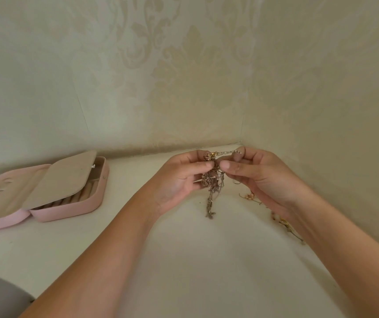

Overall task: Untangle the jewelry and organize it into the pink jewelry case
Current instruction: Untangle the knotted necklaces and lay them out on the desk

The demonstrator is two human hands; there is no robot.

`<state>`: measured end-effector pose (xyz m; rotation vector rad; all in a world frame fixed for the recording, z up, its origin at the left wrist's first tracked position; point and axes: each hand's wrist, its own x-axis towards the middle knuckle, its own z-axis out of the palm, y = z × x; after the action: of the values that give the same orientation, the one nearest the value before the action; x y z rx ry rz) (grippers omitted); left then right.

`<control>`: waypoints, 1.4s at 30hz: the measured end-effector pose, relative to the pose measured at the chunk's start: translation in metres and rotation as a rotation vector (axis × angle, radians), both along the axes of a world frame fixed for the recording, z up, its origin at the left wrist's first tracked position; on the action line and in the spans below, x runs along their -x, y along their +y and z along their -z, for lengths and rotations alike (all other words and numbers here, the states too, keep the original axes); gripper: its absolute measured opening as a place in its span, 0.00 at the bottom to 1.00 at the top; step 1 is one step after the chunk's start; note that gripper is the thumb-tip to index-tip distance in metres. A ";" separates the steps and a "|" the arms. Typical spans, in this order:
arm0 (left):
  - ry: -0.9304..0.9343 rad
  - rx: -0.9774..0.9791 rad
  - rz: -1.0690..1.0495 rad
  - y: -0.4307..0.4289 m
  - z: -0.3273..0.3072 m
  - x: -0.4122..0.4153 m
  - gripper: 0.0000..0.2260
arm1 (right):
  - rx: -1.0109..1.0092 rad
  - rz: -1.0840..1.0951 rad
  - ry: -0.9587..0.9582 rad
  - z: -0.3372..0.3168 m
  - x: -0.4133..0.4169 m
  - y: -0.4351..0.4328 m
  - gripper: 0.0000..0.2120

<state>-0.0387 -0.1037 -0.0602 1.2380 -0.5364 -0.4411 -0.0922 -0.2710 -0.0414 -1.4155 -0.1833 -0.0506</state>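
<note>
- Head view puts the task at an early stage — the tangled clump of thin gold, silver and rose-toned metal chains is one knot, held up over the white table between both hands.
- Left hand pinches the knot's left side, its fingers curled closed on it. Loose chain ends hang below, and I cannot tell whether the lowest touch the table.
- Right hand pinches the other side between thumb and forefinger, and a silver strand runs from the knot up to its raised fingers.
- Pale beaded strands lie on the table beside and under the right wrist, apart from the clump — possibly freed already, but not stored.
- Rectangular pink jewelry case lies open well to the left, its beige inner flap half lifted over ring rolls. No jewelry shows inside.
- Left to do, as I judge it: nearly all the separating and all the placing.
</note>
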 end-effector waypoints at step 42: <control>0.148 -0.118 -0.117 0.004 -0.009 0.003 0.07 | 0.351 0.228 0.055 -0.005 0.002 -0.002 0.02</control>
<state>-0.0413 -0.0996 -0.0510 1.3298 -0.3139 -0.4668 -0.0939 -0.2728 -0.0367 -1.7818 0.0183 -0.1741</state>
